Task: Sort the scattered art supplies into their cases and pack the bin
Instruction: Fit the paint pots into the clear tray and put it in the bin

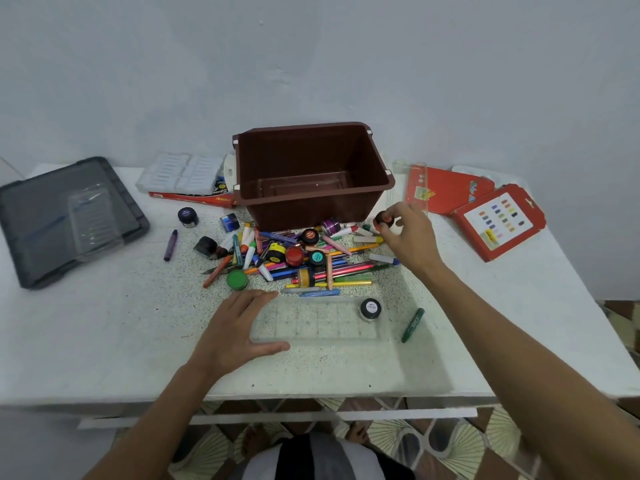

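Observation:
An empty brown bin (377, 188) stands at the back middle of the white table. In front of it lies a heap of pencils, crayons, markers and small paint pots (298, 258). A clear compartment tray (311, 322) lies nearer me, with one black-lidded pot (370, 308) in its right end. My left hand (235, 327) rests on the tray's left end, fingers straight and thumb along its front edge. My right hand (410, 233) pinches a small orange paint pot (383, 220) beside the bin's front right corner.
A grey lid (31, 220) with a clear insert lies at the far left. A clear plastic case (180, 173) on a red box sits left of the bin. Red card boxes (498, 220) lie at the right. A purple crayon (170, 244) and a green crayon (412, 324) lie apart.

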